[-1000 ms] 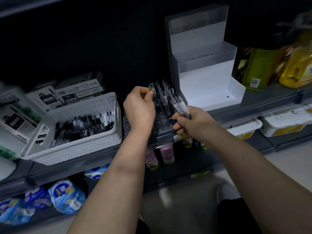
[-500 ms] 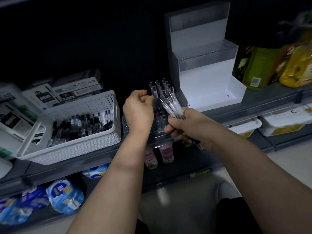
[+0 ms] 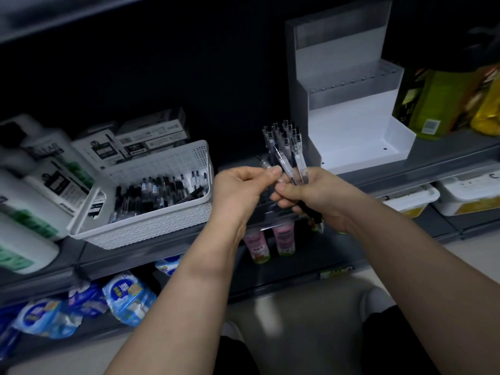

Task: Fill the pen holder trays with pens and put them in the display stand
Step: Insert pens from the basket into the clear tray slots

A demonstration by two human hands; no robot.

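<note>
Pens [image 3: 162, 189], loose stock: lying in the white basket [image 3: 151, 226] at the left of the shelf [image 3: 433, 165].

Left hand [image 3: 240, 189]: thumb and forefinger curled, pinching what looks like one pen [image 3: 263, 161]; its dark end pokes out above the thumb.

Right hand [image 3: 313, 193]: fist closed round a bundle [image 3: 293, 165] of several clear pens, fanned upward, with dark ends showing below the fist. The two hands meet at the fingertips, so I judge the single pen is being drawn from the bundle.

Tray [image 3: 273, 215]: clear, at the shelf edge just behind both hands, between basket and stand. Upright pens [image 3: 281, 135] fill its back rows. The front rows are mostly hidden by the hands, so the count is not readable.

Stand [image 3: 351, 131]: white, stepped, just right of the tray. Its lowest step holds no tray; the upper steps are too dim to judge.

Step, my reading: filling the tray, partway. Loading the stand has not begun.

Next move calls for the left hand to bring the pen over a free hole, set it upright and lower it straight in, clear of its neighbours. The right hand needs a firm grip on the bundle meanwhile.
</note>
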